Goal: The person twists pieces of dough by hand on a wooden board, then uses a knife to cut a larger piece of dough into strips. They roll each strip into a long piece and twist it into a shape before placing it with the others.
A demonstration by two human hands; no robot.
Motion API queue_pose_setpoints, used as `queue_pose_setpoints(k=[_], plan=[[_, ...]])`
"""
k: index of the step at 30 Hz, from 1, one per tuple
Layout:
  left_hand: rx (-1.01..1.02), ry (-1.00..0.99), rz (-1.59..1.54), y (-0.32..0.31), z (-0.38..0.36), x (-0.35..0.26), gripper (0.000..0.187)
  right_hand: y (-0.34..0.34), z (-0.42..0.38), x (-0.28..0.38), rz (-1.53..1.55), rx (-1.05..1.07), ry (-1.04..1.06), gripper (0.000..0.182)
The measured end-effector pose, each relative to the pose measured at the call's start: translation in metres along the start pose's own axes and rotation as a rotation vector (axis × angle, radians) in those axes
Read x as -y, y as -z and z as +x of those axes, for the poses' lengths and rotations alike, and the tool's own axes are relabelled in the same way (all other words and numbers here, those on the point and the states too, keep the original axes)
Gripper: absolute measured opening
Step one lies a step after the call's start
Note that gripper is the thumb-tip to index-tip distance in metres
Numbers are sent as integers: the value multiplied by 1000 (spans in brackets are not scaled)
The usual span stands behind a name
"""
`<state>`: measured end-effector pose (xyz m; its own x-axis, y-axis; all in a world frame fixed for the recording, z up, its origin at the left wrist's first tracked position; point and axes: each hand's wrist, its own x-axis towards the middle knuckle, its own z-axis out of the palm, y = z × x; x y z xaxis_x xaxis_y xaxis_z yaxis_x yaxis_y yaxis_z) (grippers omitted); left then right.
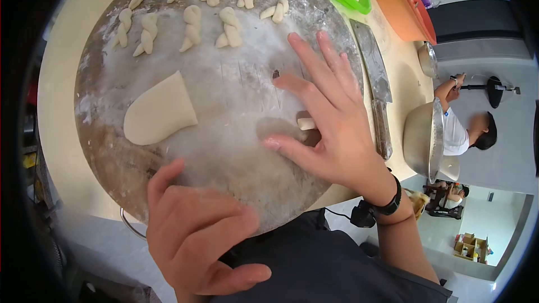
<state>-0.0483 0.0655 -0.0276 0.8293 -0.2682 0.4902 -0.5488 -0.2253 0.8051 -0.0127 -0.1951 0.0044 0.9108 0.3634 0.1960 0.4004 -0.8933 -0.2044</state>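
My right hand (337,112) is over the right part of the floured round board (224,174), its fingers spread. A small dough piece (306,124) shows between its thumb and index finger, partly hidden beneath the palm. Over the board's lower edge hovers my left hand (196,235), fingers bent and apart, slightly blurred, with nothing visible in it. A flat slab of dough (161,111) with a straight cut side lies on the left of the board. Several twisted dough pieces (192,28) lie in two rows along the top.
A cleaver (371,62) lies along the board's right edge. Beyond it stand an orange basin (396,8), a metal bowl (420,140) and a smaller bowl (428,60). A green tray (363,1) holds more dough pieces. Another person (457,129) is at the far right.
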Motion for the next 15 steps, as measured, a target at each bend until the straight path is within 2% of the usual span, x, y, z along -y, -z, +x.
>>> queue_pose_setpoints(k=[2,15], plan=[[30,-19,-21,4,-2,4,60,1,0,1,7,-3,-4,67],[178,-56,-12,18,-2,11,59,0,-1,-2,73,-32,23,57]])
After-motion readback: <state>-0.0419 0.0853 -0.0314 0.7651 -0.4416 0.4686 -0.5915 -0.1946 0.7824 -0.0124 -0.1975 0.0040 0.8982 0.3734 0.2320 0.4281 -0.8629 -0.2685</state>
